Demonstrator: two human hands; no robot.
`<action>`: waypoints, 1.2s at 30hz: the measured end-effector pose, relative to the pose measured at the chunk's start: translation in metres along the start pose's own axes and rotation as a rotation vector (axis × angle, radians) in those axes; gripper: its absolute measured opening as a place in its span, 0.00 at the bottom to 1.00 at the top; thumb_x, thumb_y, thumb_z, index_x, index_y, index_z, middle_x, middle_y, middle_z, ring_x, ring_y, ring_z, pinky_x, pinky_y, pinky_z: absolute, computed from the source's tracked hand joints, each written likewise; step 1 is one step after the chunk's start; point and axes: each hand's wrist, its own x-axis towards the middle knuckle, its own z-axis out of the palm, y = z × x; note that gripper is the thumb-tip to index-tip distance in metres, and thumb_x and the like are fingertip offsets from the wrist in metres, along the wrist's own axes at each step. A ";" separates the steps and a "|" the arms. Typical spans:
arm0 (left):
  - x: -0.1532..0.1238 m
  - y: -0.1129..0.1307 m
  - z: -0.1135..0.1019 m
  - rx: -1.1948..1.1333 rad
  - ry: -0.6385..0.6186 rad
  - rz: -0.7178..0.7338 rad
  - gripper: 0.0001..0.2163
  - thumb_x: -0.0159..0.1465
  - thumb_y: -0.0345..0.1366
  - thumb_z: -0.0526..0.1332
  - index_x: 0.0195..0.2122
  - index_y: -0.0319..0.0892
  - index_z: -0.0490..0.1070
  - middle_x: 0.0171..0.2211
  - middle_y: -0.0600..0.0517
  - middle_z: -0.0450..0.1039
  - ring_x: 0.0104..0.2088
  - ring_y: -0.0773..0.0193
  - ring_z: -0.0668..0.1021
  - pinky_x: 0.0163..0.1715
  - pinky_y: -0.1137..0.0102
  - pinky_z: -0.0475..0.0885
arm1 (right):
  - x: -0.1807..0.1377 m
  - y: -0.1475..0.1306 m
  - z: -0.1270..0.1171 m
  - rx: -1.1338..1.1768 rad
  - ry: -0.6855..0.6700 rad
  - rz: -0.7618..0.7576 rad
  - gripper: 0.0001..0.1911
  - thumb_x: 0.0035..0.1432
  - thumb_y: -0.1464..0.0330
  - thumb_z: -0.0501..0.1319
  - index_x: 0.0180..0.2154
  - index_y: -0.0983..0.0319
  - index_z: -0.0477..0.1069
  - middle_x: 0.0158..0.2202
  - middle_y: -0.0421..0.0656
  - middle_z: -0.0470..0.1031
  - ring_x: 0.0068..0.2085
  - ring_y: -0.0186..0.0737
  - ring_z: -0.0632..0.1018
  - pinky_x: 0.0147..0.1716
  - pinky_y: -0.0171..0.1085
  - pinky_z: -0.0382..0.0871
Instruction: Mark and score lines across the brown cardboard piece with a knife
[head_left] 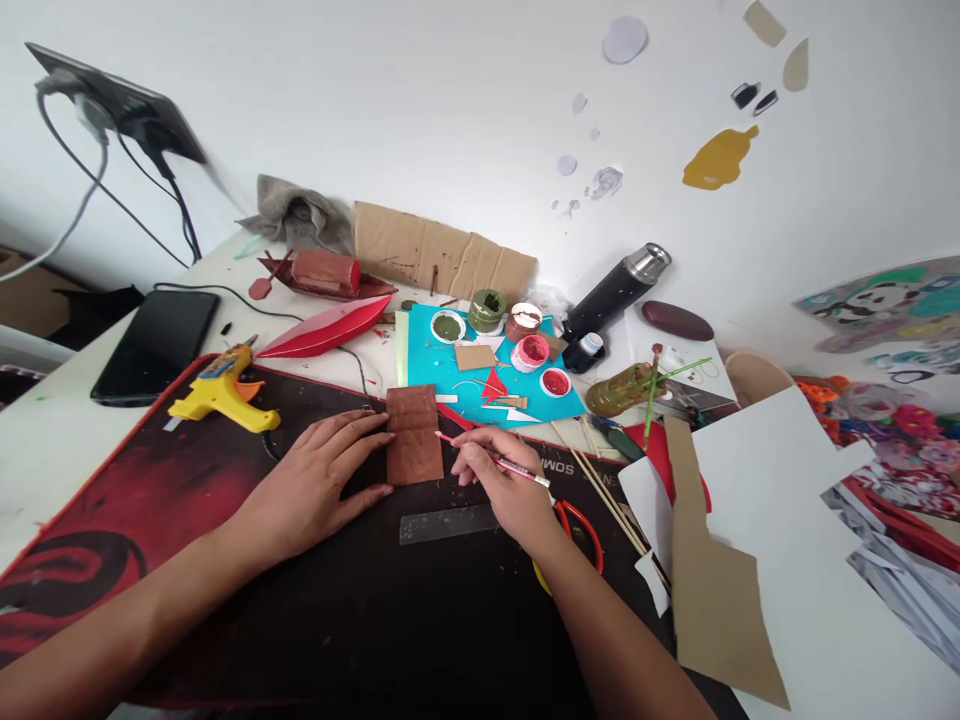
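A reddish-brown painted cardboard piece [415,440] lies on the dark mat with a crease across it. My left hand [322,478] rests flat at its left edge, fingers spread and fingertips on the piece. In a writing grip, my right hand [506,485] is closed around a slim red-and-white pencil [525,472], its tip by the right edge of the cardboard; whether it touches, I cannot tell. Below the piece sits a clear ruler [448,524], its right end reaching toward my right hand. Scissors [589,528] with red handles lie partly hidden behind my right wrist.
A yellow glue gun [225,393] and black phone [156,345] lie left. Behind are a red paper boat shape [330,328], a brown model boat [326,275] and paint jars [486,312] on blue paper. Thin sticks [611,500] and cut cardboard [712,590] are right.
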 end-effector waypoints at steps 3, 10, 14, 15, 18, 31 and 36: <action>0.002 0.002 -0.001 0.017 -0.004 0.007 0.25 0.76 0.54 0.64 0.67 0.46 0.76 0.69 0.40 0.78 0.69 0.41 0.78 0.67 0.45 0.76 | 0.006 0.005 0.002 0.006 0.011 -0.006 0.22 0.73 0.46 0.68 0.42 0.58 0.83 0.31 0.41 0.84 0.30 0.39 0.83 0.33 0.38 0.79; 0.004 0.006 -0.004 -0.016 -0.014 -0.031 0.25 0.75 0.51 0.66 0.69 0.49 0.76 0.69 0.41 0.78 0.69 0.41 0.79 0.67 0.45 0.77 | 0.003 0.015 0.002 0.006 0.011 0.069 0.28 0.74 0.41 0.64 0.35 0.58 0.81 0.23 0.39 0.79 0.24 0.38 0.79 0.27 0.37 0.73; 0.003 0.006 -0.003 -0.030 -0.024 -0.049 0.25 0.75 0.52 0.65 0.69 0.49 0.76 0.70 0.41 0.78 0.69 0.40 0.78 0.68 0.45 0.76 | 0.003 0.015 0.003 -0.002 0.000 0.068 0.27 0.75 0.42 0.64 0.37 0.58 0.81 0.25 0.40 0.81 0.27 0.38 0.81 0.30 0.37 0.75; 0.003 0.006 -0.003 -0.030 -0.028 -0.051 0.25 0.75 0.53 0.65 0.69 0.49 0.75 0.70 0.41 0.77 0.69 0.40 0.78 0.68 0.44 0.76 | 0.003 0.015 0.003 -0.009 -0.004 0.067 0.27 0.75 0.43 0.64 0.37 0.58 0.82 0.26 0.40 0.82 0.27 0.39 0.81 0.30 0.37 0.76; 0.003 0.006 -0.003 -0.024 -0.033 -0.045 0.25 0.75 0.53 0.65 0.70 0.49 0.74 0.70 0.41 0.77 0.70 0.40 0.78 0.68 0.44 0.75 | 0.003 0.015 0.004 -0.030 -0.012 0.074 0.26 0.75 0.43 0.64 0.37 0.58 0.82 0.28 0.41 0.83 0.29 0.39 0.83 0.31 0.38 0.77; 0.005 0.008 -0.005 0.032 -0.017 0.013 0.24 0.78 0.52 0.62 0.68 0.46 0.73 0.69 0.40 0.77 0.69 0.41 0.78 0.66 0.46 0.76 | 0.003 0.015 0.006 -0.038 -0.017 0.073 0.25 0.76 0.45 0.64 0.39 0.58 0.83 0.29 0.42 0.84 0.31 0.40 0.85 0.35 0.39 0.80; 0.005 0.008 -0.004 0.015 -0.016 0.004 0.24 0.77 0.51 0.63 0.69 0.46 0.73 0.70 0.40 0.77 0.69 0.41 0.78 0.67 0.45 0.75 | 0.003 0.016 0.006 -0.048 -0.022 0.071 0.25 0.76 0.45 0.64 0.39 0.58 0.83 0.30 0.42 0.84 0.31 0.39 0.84 0.35 0.38 0.80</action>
